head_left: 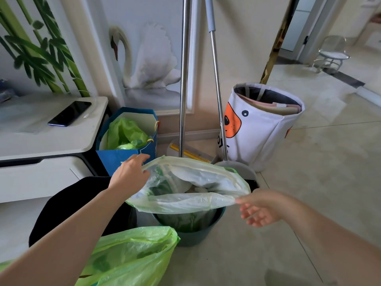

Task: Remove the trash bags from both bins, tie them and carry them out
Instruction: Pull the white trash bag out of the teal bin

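In the centre of the frame a pale translucent trash bag [185, 190] is partly lifted out of a dark teal bin [198, 230], its rim stretched wide between two hands. The left hand [131, 172], left of centre, grips the far-left edge of the rim with its fingers curled over the plastic. The right hand [260, 207], at centre right, pinches the gathered right end of the rim between thumb and forefinger, while its other fingers hang loosely spread below, holding nothing.

A second bag, bright green [132, 259], lies at the bottom of the frame beside a black bin [70, 205], seemingly already out.

The main risk, as I judge it, is the thin rim. It is pulled taut and the right-hand grip is only a narrow pinch, so it could slip free or the plastic could tear if the load is heavy, tipping the contents back into the bin or onto the floor. The bag's lower part is still inside the bin, so a sideways pull could also drag or topple the bin.

Two metal poles [183, 79] and a dustpan [237, 167] stand just behind the bin, where a swinging bag could knock them. A phone [70, 113] lies on the white surface [51, 141] at upper left, well apart from the work.
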Demonstrator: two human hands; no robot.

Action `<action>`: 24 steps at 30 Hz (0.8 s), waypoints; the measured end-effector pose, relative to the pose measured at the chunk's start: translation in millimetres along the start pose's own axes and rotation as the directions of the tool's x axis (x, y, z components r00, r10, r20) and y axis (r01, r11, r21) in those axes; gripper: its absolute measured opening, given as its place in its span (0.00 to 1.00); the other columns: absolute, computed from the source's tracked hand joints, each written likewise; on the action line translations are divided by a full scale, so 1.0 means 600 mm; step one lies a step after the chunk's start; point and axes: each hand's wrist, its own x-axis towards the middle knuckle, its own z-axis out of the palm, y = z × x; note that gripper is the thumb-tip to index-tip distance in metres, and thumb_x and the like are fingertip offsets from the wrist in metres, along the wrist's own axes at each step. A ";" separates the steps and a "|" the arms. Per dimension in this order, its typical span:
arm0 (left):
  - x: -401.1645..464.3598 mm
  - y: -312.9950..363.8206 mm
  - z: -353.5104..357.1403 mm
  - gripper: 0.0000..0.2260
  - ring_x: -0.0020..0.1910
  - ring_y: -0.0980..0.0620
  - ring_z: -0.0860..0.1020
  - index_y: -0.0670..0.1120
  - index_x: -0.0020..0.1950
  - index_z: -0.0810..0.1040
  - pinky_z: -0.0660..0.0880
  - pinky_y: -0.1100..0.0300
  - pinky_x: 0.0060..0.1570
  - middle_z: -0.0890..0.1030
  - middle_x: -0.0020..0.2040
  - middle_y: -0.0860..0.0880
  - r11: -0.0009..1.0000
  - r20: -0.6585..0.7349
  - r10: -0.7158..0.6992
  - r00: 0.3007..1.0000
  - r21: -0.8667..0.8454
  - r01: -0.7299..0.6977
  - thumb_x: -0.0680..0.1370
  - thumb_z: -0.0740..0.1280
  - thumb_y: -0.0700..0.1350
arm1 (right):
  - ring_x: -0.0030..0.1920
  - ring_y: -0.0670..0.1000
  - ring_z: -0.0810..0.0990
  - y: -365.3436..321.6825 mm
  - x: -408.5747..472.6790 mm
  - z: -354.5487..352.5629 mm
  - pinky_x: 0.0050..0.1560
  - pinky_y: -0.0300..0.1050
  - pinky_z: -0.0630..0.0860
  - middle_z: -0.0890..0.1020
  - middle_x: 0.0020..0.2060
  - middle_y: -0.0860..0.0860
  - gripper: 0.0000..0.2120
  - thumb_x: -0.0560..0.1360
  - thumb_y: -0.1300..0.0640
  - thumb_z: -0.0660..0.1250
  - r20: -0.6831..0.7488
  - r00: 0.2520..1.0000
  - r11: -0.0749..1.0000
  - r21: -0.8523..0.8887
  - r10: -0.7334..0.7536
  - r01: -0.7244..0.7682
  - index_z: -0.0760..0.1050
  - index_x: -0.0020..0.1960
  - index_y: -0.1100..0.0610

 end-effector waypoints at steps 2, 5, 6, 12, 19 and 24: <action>0.006 0.018 0.012 0.26 0.63 0.45 0.74 0.51 0.73 0.63 0.74 0.48 0.56 0.70 0.70 0.49 0.997 0.045 0.065 0.997 0.036 -0.067 0.75 0.62 0.43 | 0.36 0.54 0.81 -0.003 0.000 0.011 0.38 0.43 0.77 0.83 0.42 0.54 0.20 0.71 0.44 0.70 0.079 0.996 0.998 -0.064 0.033 -0.028 0.76 0.53 0.59; 0.012 0.050 0.030 0.30 0.64 0.45 0.73 0.54 0.76 0.57 0.74 0.49 0.56 0.65 0.74 0.50 0.993 0.097 0.117 0.988 0.008 -0.118 0.76 0.61 0.41 | 0.37 0.53 0.81 -0.019 -0.004 0.031 0.35 0.41 0.73 0.81 0.46 0.54 0.22 0.73 0.43 0.68 0.150 0.988 0.992 -0.123 0.029 -0.011 0.71 0.60 0.55; 0.013 0.058 0.035 0.31 0.63 0.45 0.73 0.55 0.76 0.56 0.74 0.50 0.56 0.65 0.74 0.50 0.990 0.111 0.142 0.984 0.008 -0.143 0.76 0.62 0.41 | 0.37 0.53 0.81 -0.026 -0.004 0.036 0.34 0.41 0.73 0.80 0.47 0.55 0.21 0.74 0.44 0.67 0.146 0.989 0.994 -0.113 0.005 0.012 0.69 0.61 0.54; 0.022 0.062 0.046 0.18 0.55 0.48 0.76 0.48 0.68 0.73 0.73 0.56 0.53 0.77 0.62 0.46 0.994 0.155 0.105 0.982 0.000 -0.106 0.77 0.65 0.44 | 0.37 0.53 0.79 -0.048 0.008 0.052 0.36 0.43 0.76 0.78 0.44 0.56 0.16 0.75 0.55 0.67 0.034 0.995 0.994 0.067 -0.091 0.089 0.70 0.59 0.60; 0.027 0.040 0.029 0.04 0.37 0.52 0.74 0.45 0.47 0.80 0.67 0.63 0.32 0.79 0.41 0.48 0.998 0.106 0.063 0.992 -0.015 -0.062 0.77 0.65 0.42 | 0.49 0.57 0.80 -0.075 0.003 0.074 0.43 0.47 0.79 0.76 0.56 0.59 0.15 0.74 0.57 0.70 0.098 0.969 0.910 0.376 -0.226 0.174 0.72 0.58 0.58; 0.035 0.029 0.023 0.02 0.36 0.51 0.72 0.45 0.46 0.75 0.66 0.61 0.31 0.77 0.40 0.47 0.996 0.013 0.043 0.999 -0.073 -0.042 0.77 0.63 0.42 | 0.55 0.57 0.80 -0.098 0.000 0.100 0.48 0.49 0.79 0.79 0.57 0.58 0.15 0.76 0.59 0.67 0.085 0.973 0.906 0.389 -0.214 0.166 0.73 0.61 0.60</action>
